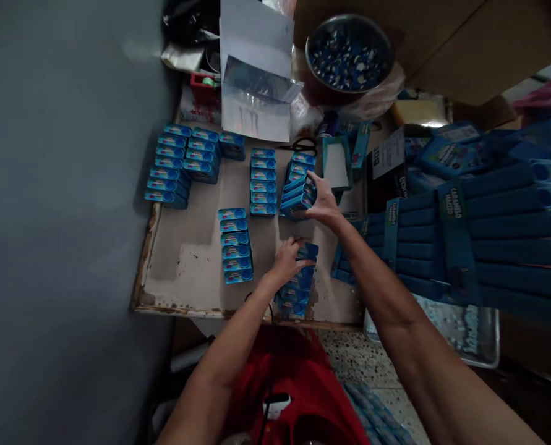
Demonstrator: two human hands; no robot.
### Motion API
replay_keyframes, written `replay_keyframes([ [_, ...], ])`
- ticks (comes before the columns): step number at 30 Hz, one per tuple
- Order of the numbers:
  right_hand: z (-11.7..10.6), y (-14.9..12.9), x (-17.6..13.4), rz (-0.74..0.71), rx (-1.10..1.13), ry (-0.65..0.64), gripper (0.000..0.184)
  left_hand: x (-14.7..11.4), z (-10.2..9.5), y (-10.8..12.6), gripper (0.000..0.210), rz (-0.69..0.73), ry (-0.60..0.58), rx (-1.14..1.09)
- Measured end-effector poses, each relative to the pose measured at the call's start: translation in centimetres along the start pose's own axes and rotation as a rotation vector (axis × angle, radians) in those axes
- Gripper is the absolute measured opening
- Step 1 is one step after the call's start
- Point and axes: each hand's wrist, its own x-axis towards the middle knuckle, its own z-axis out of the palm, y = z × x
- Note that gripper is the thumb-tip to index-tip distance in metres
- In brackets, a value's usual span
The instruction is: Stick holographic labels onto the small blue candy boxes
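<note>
Small blue printed boxes stand in rows on the worn white table. My right hand (320,199) is closed around a few tilted blue boxes (297,196), at the near end of the right-hand row. Nearer to me, my left hand (288,262) curls its fingers and thumb about the far end of another row of blue boxes (295,290); the fingers partly hide that end. To the left are a middle row (263,180) and a nearer row (235,246) of similar boxes.
More box rows (168,164) stand at the far left. A metal bowl (349,93) of small blue-and-silver pieces is at the back, near scissors (304,146) and a red tape dispenser (205,89). Large banded stacks of blue cartons (493,232) crowd the right, above a tray (491,346).
</note>
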Motion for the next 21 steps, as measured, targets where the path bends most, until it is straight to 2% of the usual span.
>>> replay_keyframes([
  [3, 1.0, -0.1, -0.2, -0.065, -0.102, -0.012, 0.112, 1.5, -0.8, 0.3, 0.041, -0.120, 0.253, -0.196],
  [5, 1.7, -0.4, -0.4, -0.106, -0.197, -0.004, 0.106, 3.8, -1.0, 0.5, 0.046, -0.225, 0.405, -0.291],
  [6, 1.9, -0.7, -0.6, -0.114, -0.239, 0.004, 0.103, 4.9, -1.0, 0.6, 0.052, -0.273, 0.426, -0.320],
  [8, 2.3, -1.3, -1.0, -0.113, -0.300, 0.026, 0.095, 6.8, -0.9, 0.9, 0.065, -0.348, 0.391, -0.339],
  [10, 2.5, -1.7, -1.5, -0.112, -0.324, 0.059, 0.087, 7.7, -0.6, 1.2, 0.072, -0.362, 0.345, -0.327],
  [13, 2.7, -1.6, -2.1, -0.149, -0.303, 0.114, 0.081, 7.5, -0.5, 1.4, 0.072, -0.322, 0.335, -0.314],
  [18, 3.8, 0.6, -3.4, -0.237, -0.225, 0.233, 0.079, 6.6, -0.5, 1.2, 0.068, -0.262, 0.306, -0.257],
  [21, 4.5, 1.5, -4.2, -0.258, -0.228, 0.274, 0.074, 6.9, -0.5, 0.7, 0.067, -0.259, 0.272, -0.215],
])
